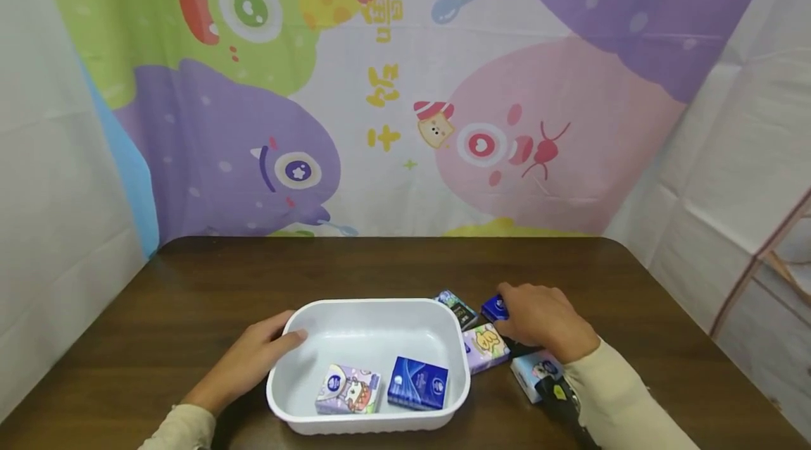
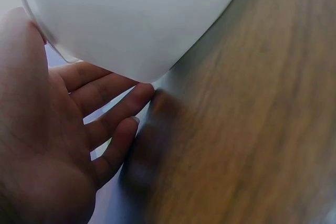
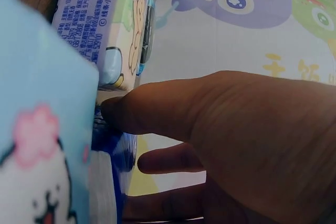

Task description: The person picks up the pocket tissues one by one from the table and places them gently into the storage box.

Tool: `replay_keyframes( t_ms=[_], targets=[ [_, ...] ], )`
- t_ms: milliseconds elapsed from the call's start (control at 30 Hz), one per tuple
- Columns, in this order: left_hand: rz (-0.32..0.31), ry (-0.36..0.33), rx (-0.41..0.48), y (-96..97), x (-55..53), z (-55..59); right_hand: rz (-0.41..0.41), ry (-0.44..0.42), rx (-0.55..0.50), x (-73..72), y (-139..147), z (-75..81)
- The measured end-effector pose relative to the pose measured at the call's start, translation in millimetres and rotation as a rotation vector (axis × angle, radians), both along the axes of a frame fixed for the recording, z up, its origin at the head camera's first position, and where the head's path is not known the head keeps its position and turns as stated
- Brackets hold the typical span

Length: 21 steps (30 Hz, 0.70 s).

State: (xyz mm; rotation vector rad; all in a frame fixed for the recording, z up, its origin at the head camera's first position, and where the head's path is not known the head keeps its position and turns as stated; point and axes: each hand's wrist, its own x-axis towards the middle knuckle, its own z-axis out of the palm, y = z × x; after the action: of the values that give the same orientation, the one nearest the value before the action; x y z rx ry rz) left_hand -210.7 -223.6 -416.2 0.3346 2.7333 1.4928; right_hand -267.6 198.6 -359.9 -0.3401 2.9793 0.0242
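My left hand (image 1: 250, 358) holds the left rim of a white plastic basin (image 1: 374, 305), thumb over the edge and fingers along the outer wall. Inside the basin lie a purple cartoon tissue pack (image 1: 348, 390) and a dark blue tissue pack (image 1: 418, 383). To the basin's right, my right hand (image 1: 545, 316) grips another blue tissue pack (image 1: 492, 308) on the table. In the right wrist view the thumb presses on this blue pack (image 3: 113, 142), with the fingers on its far side; part of it is hidden.
A purple-and-yellow tissue pack (image 1: 485, 348) leans near the basin's right wall, with a dark-labelled colourful pack (image 1: 457, 309) behind it. A light blue pack (image 1: 529, 374) sits under my right wrist. The brown table (image 1: 380, 267) ends at a printed curtain (image 1: 393, 203).
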Motion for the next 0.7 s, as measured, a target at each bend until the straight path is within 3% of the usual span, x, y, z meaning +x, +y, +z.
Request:
replay_keyframes(
  t_ms=[700],
  targets=[
    [-0.002,-0.003,0.011,0.6,0.7,0.9,0.025,-0.005,-0.026,0.9,-0.5,-1.9]
  ],
)
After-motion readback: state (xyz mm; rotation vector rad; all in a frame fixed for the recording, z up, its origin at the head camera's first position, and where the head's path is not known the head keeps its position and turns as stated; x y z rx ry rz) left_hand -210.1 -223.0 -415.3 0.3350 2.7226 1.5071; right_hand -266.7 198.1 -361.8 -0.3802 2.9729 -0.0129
